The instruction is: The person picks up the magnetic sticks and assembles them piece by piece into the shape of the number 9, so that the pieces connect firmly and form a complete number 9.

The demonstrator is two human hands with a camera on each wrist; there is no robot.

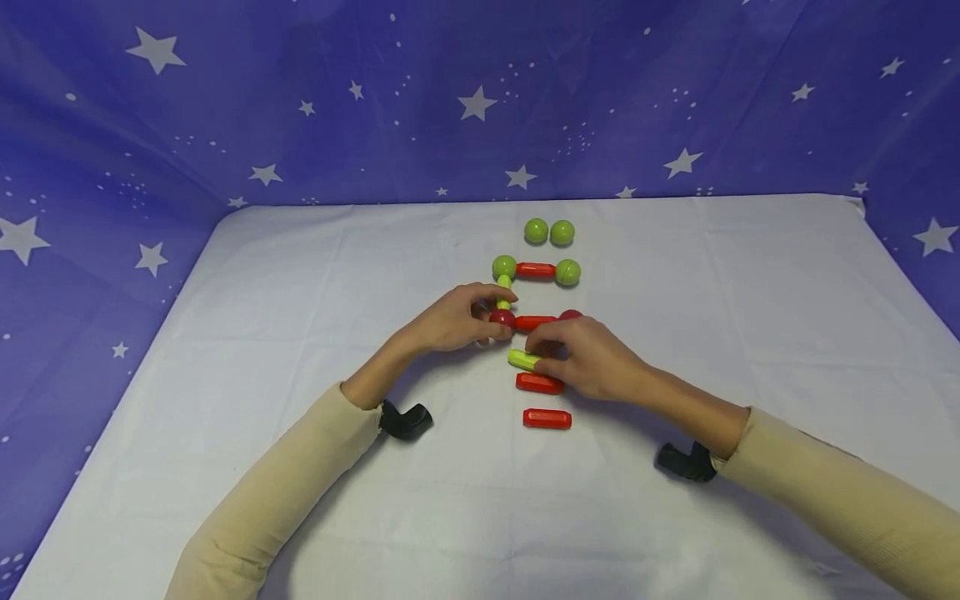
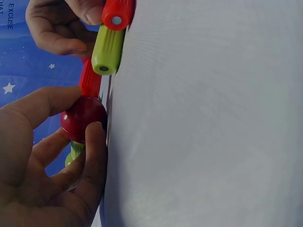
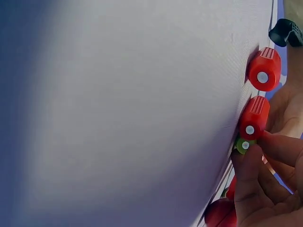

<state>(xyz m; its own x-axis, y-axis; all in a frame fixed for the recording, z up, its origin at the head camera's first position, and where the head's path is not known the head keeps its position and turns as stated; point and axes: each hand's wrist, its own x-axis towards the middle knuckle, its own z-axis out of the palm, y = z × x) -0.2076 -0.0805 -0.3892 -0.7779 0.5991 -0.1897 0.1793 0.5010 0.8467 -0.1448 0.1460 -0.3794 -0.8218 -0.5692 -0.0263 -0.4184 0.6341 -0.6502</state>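
My left hand (image 1: 457,318) grips a red ball (image 2: 84,118), thumb and fingers around it. This ball joins a red rod (image 1: 534,323) and an upright-running yellow-green rod (image 1: 504,283), which leads up to a green ball (image 1: 505,267). At the red rod's other end, a second red ball (image 1: 571,316) is partly hidden by my right hand (image 1: 596,360). The right thumb and fingers pinch a loose yellow-green rod (image 1: 522,360), its round end insert visible in the left wrist view. Just below it lies a loose red rod (image 1: 538,383), close to the right hand.
Another red rod (image 1: 547,419) lies nearer me. Beyond the hands, a red rod (image 1: 536,270) links the green ball to another green ball (image 1: 568,272). Two loose green balls (image 1: 536,231) sit farther back on the white cloth (image 1: 337,267). A starry blue curtain (image 1: 420,100) surrounds the table.
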